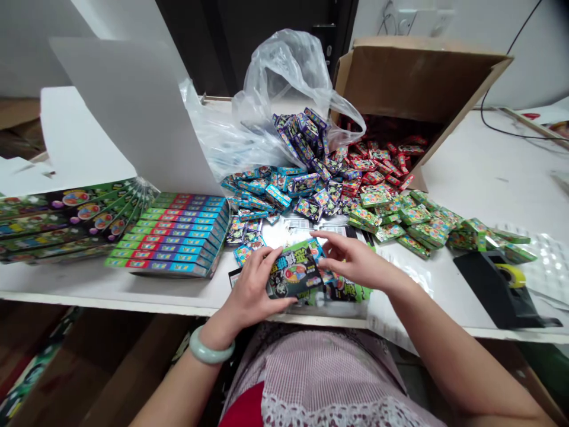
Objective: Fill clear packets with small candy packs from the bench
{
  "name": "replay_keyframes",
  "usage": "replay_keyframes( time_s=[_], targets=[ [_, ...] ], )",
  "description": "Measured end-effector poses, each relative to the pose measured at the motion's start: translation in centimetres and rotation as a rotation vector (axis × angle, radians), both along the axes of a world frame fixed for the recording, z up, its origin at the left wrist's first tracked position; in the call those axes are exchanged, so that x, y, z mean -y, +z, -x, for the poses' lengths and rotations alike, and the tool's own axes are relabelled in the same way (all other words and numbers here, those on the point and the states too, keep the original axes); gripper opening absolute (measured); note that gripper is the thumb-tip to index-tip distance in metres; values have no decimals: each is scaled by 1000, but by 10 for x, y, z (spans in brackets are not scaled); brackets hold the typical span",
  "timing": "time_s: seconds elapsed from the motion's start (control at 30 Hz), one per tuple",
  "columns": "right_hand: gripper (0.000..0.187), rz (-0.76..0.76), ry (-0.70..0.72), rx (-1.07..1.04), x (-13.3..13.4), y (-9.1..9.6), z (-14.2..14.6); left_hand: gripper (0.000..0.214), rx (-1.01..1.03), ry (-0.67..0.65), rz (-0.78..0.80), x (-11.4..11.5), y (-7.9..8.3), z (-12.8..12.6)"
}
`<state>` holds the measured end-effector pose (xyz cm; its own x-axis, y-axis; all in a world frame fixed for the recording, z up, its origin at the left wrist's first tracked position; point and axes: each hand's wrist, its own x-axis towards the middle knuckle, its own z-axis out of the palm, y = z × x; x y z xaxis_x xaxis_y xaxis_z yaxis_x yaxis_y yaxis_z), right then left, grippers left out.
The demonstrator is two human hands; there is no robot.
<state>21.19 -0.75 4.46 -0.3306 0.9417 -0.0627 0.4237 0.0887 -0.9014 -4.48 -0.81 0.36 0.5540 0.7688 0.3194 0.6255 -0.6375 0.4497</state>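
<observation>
My left hand is closed round the left end of a black and green printed packet with a colourful round picture, tilted above the table's front edge. At the packet's right end my right hand has its thumb and fingers curled about a small blue box, partly hidden by the fingers. Under the hands lies another black and green packet. Just behind are piles of small boxes: blue boxes, purple boxes, red boxes and green boxes.
Rows of small boxes fill an open display carton at left, beside fanned black and green packaging. Behind the piles stand a clear plastic bag and a cardboard box. A black tape dispenser rests at right.
</observation>
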Motion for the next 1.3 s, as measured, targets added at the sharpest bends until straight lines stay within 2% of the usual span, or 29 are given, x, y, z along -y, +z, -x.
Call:
replay_keyframes(
  time_s=[0.1,0.17,0.27,0.37,0.43,0.47,0.5,0.57,0.67,0.77,0.87,0.93,1.03,1.1,1.17,1.2,1.23,1.3],
  targets=[
    [34,-201,-169,14,3,-7,11,89,34,90,-47,-1,1,-4],
    [30,-286,-176,45,8,-10,18,89,46,128,-69,-1,2,-8],
    [40,-194,-130,-34,15,-9,26,92,117,166,-66,2,9,-16],
    [35,-103,-175,-216,17,-5,27,69,307,165,98,5,19,-24],
    [42,-119,-277,-324,19,-4,25,51,487,130,288,7,23,-29],
    [48,-132,-342,-373,20,-6,24,49,575,107,377,9,22,-32],
    [52,-139,-406,-422,23,-8,23,51,649,89,447,12,20,-34],
    [48,-124,-502,-499,29,-16,24,60,736,67,524,20,10,-38],
    [36,-115,-607,-569,40,-29,28,65,760,49,558,33,-8,-44],
    [27,-149,-666,-576,48,-38,34,67,747,44,574,43,-19,-46],
    [19,-169,-627,-480,53,-42,34,71,757,79,562,47,-24,-43],
    [16,-206,-553,-364,54,-42,28,69,761,84,583,48,-26,-41],
    [10,-281,-363,-148,53,-37,14,50,715,91,559,44,-22,-39],
    [9,-316,-266,-75,48,-30,6,29,696,117,429,36,-15,-41],
    [9,-272,-227,-131,42,-23,2,14,712,138,303,27,-5,-46],
    [7,-216,-230,-204,40,-21,1,12,739,145,288,23,-1,-49],
    [6,-150,-236,-288,37,-19,1,10,778,149,311,19,3,-51],
    [16,-58,-249,-397,34,-17,1,14,854,166,415,15,9,-54]
  ],
)
